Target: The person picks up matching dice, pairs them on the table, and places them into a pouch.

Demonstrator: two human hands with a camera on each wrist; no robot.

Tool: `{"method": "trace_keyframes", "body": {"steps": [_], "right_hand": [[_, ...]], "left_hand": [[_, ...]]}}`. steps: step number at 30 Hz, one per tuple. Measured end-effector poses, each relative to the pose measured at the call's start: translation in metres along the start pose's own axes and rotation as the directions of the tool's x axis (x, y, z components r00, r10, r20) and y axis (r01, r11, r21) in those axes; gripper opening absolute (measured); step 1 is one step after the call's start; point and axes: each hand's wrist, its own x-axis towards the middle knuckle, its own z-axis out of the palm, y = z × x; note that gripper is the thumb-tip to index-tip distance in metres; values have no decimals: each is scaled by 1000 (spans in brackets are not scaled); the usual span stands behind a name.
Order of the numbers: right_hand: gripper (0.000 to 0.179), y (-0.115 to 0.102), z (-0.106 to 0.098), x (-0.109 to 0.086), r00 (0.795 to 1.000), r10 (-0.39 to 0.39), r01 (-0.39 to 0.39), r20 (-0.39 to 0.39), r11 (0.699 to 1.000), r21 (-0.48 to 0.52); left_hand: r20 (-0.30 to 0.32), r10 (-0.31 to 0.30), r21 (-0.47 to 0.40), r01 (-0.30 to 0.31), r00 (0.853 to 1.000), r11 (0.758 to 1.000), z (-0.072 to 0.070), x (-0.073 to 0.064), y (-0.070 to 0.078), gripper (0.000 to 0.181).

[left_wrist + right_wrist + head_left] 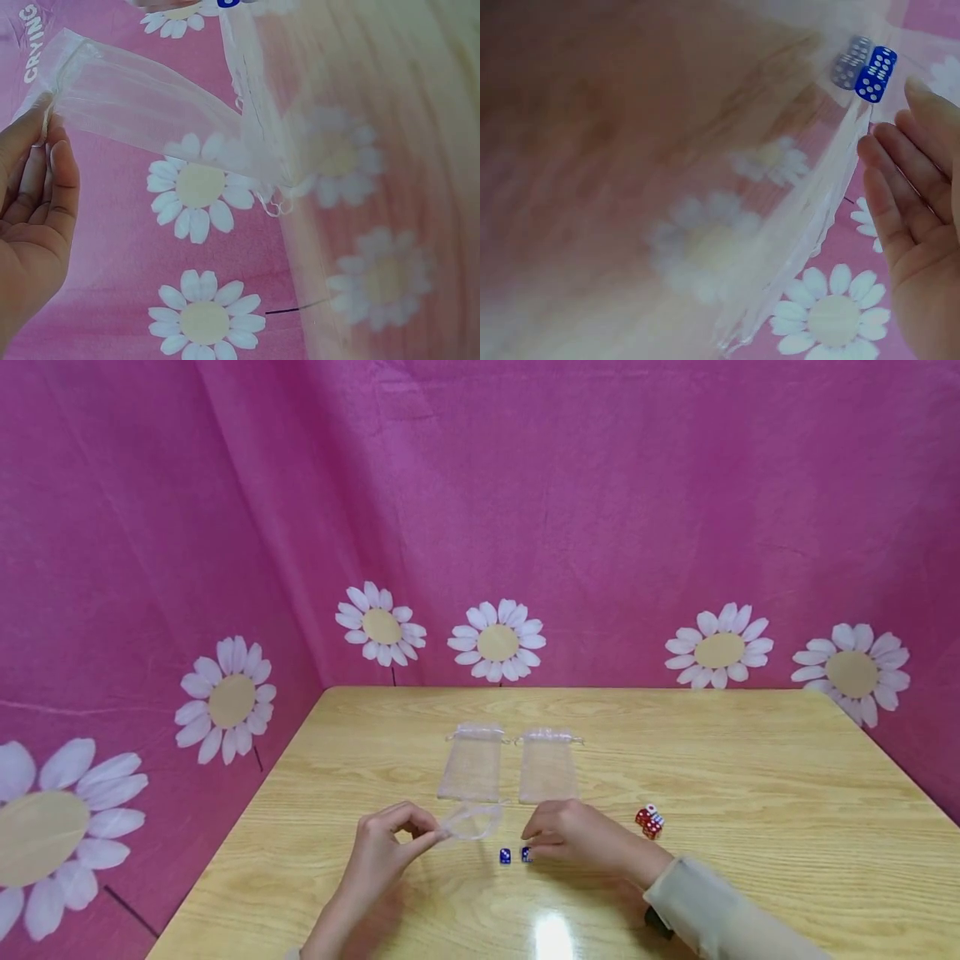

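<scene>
A sheer white drawstring pouch (142, 97) is pinched at one end between the thumb and fingers of my left hand (393, 843). In the head view the pouch's other end hangs toward the middle, above the table. Two blue dice with white dots lie on the wood: a left die (505, 856) and a right die (527, 854), the latter partly covered by my right hand (577, 835). Seen from the right wrist, the right hand's fingers are loosely extended beside a blue die (875, 75), with a gap between thumb and fingertips and nothing held.
Two more sheer pouches, a left pouch (471, 764) and a right pouch (547, 768), lie flat farther back on the wooden table (337, 752). A small cluster of red and white dice (651, 828) sits right of my right hand. A pink flowered curtain (600, 510) hangs behind.
</scene>
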Motion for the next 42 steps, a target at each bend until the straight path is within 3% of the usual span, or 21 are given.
{"method": "trace_keyframes", "body": {"steps": [3,7,17,23,27,33,40,42], "right_hand": [[12,-2,1,2,997,-80,80,-2,989,-128],[10,-5,2,5,995,-90,97,40,969,-228],[6,-12,-1,3,995,-15,39,97,969,-245],[8,-7,0,1,1000,-9,10,8,992,-122],[12,-5,-4,-3,992,92,-89,-82,995,46],[17,-2,-8,-15,948,256,-203,-188,943,263],[24,-3,-14,-27,871,438,-292,-223,826,483],[24,-5,-16,-30,855,464,-300,-232,808,508]], "left_hand": [[5,-9,-4,9,1000,1000,0,1,2,19],[18,-38,-10,38,999,999,0,2,4,18],[38,-50,-25,51,998,998,1,3,9,16],[35,-58,-28,59,998,998,2,4,10,16],[27,-56,-34,57,998,998,2,4,10,16],[28,-83,-36,84,996,996,4,4,11,16],[25,-81,-38,82,996,996,3,1,11,16],[26,-79,-36,80,997,996,3,2,11,16]]}}
